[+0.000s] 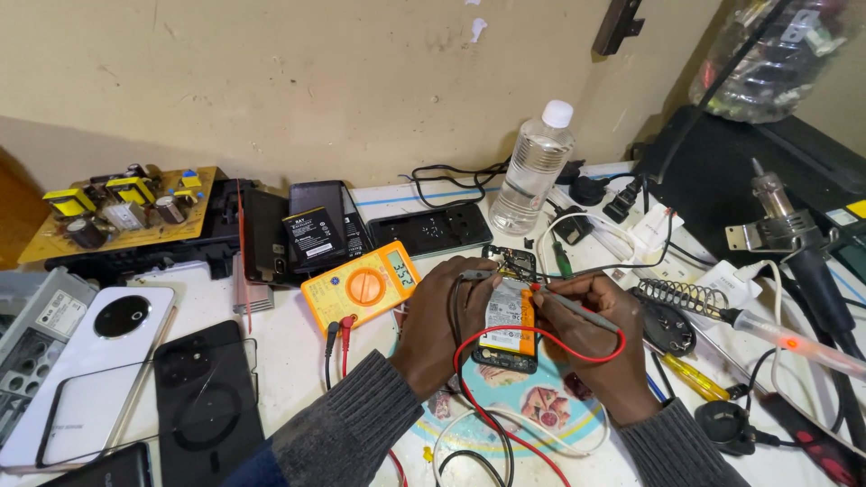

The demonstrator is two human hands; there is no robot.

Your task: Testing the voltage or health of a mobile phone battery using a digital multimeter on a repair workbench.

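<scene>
On the white workbench (298, 361), the opened smartphone (507, 347) lies at about 6 o'clock, back cover off, its orange-and-white battery exposed. It looks light and stiff but fragile: the bare board at its top end and the soft battery pouch should not be squeezed, so the frame edges seem the safest hold.

The left hand (442, 316) curls over the phone's left edge, fingers closed on the black probe (476, 274) at the top. The right hand (600, 347) pinches the red probe (568, 307) like a pen, tip at the battery's upper right corner.

Around it, going down in size:
- circuit board with yellow transformers (117, 212) at 10 o'clock;
- white phone back cover (99, 361) at 8 o'clock;
- clear water bottle (534, 171) at 12;
- yellow multimeter (363, 287) at 11, just beside the left hand;
- soldering iron (794, 343) at 3, its light glowing.

Red and black leads loop over the phone and wrists and could snag.
</scene>
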